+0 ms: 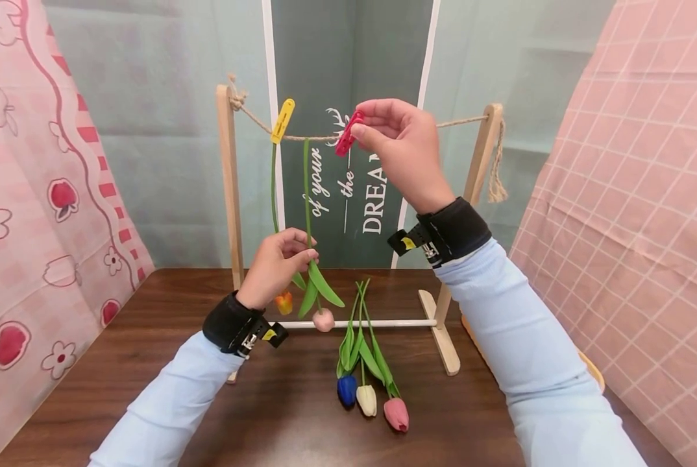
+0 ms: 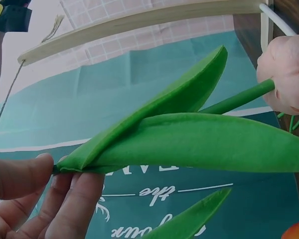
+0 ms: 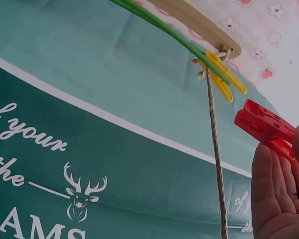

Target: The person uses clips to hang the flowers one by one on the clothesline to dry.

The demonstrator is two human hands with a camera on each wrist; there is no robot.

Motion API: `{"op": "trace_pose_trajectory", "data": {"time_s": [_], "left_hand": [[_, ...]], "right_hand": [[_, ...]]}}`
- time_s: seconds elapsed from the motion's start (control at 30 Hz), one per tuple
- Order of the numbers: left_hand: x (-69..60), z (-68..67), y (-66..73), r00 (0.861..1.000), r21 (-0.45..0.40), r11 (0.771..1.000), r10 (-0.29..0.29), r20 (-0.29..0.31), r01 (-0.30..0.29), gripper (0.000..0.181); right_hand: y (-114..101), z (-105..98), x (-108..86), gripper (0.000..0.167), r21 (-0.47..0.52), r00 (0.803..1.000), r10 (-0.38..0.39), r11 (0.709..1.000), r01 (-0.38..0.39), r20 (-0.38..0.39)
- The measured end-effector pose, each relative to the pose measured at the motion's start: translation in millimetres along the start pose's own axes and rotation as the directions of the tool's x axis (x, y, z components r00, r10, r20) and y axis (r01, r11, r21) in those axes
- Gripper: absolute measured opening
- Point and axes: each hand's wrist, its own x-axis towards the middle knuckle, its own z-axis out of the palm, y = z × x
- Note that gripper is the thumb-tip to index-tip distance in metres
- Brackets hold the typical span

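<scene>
Rough twisted fibre is seen in the rope (image 3: 217,149); smooth plastic is shown by the red peg (image 3: 264,127) near it, wood grain by the surface (image 1: 302,402) below it.

Backdrop (image 1: 313,65) reads "of your", "the", apparently "DREAMS".

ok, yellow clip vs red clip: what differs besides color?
Place: the yellow clip sits on the rope; the red clip is off it, pinched by the right hand.
Load: the yellow clip grips a green stem; the red clip grips nothing.
Shared: both look like plastic clothespins.
</scene>
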Motion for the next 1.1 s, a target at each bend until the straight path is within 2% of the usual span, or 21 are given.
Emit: {"op": "trace_pose_trajectory", "data": {"time_s": [0.33,0.47,0.63,1.1], "left_hand": [[7.5,-2.3,-3.4,1.000,-0.015,1.000,-0.005,-0.015,0.004,0.010],[10.2,-0.8,-5.2,1.000,-0.028,1.000,0.001,-0.025,-0.002,0.011],[12.6,1.7,-7.2,1.000,-0.030,1.000,0.001,-0.029,-0.002,0.011],[15.4,2.6,-8.7,1.000,-0.033,0.999,-0.009,-0.028,0.008,0.012]], "right_hand": [[-5,22,17.6,0.023,0.039,1.000,-0.008,0.999,0.009,-0.011],[-5,27,23.5,0.021,0.044,0.999,0.023,0.999,-0.022,-0.024],[-2,32,28.8,0.017,0.021,0.997,0.068,0.998,-0.067,-0.035],[0,47,38.5,0.014,-0.099,0.991,0.107,0.989,-0.114,-0.080]]}}
